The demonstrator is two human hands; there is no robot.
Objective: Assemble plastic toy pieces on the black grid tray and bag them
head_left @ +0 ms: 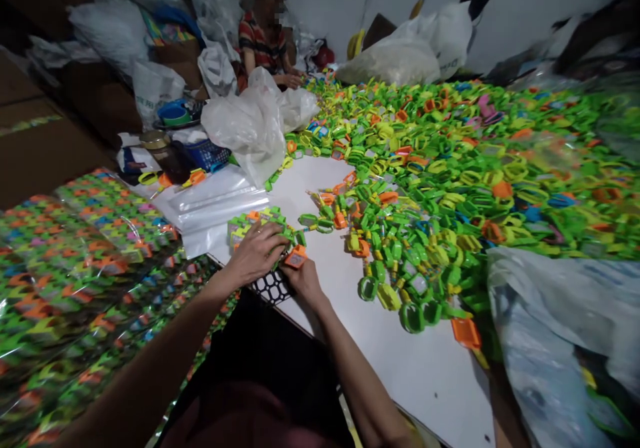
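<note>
Orange piece [296, 257] sits at the fingers of the right hand [306, 280], which are bent in close and seem to have it pinched from below, its flat face turned upward, probably so it can be seen while held. The left hand [257, 251] lies just beside it, fingers curved and slightly spread over a close-packed cluster [237, 225] of green and yellow pieces, perhaps to steady it; whether they grip anything cannot be told, as the fingertips are partly hidden. Beneath the hands, a black lattice [270, 289] shows at the near edge of the tabletop [440, 381]. Clear sheets [215, 211] lie left of the cluster, seemingly kept within easy reach. A white strip of open surface runs between the right hand and the heap [450, 175], widening toward the near right corner, so the right arm has room that way; the left has less, with bagged pieces [115, 235] crowding below the edge. A crumpled bag [250, 121] bounds the far side, and a co-worker [265, 41] sits beyond.
</note>
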